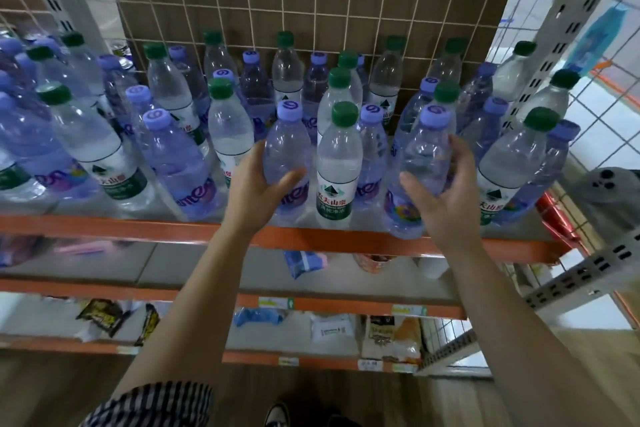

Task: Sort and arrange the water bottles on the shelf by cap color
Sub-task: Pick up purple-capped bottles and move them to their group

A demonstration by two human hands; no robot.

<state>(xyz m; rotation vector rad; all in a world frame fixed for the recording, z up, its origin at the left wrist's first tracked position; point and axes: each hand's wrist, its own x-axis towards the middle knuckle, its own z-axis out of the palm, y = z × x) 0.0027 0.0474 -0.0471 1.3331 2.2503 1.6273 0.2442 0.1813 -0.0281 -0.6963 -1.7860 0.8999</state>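
Fingers [290,178] grip two purple-capped bottles [286,144] flanking one green-capped bottle [337,163].

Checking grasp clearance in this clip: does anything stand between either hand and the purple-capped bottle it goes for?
Nothing visible does. The left hand grips the left purple-capped, violet-tinted plastic bottle; the right hand grips the right purple-capped, violet-tinted plastic bottle. The green-capped clear plastic bottle stands between the two bottles, blocking neither grip.

Wire grid [311,3] at the back; dark snack packets [100,315] below; a shoe [277,414] on wooden floor [69,388].
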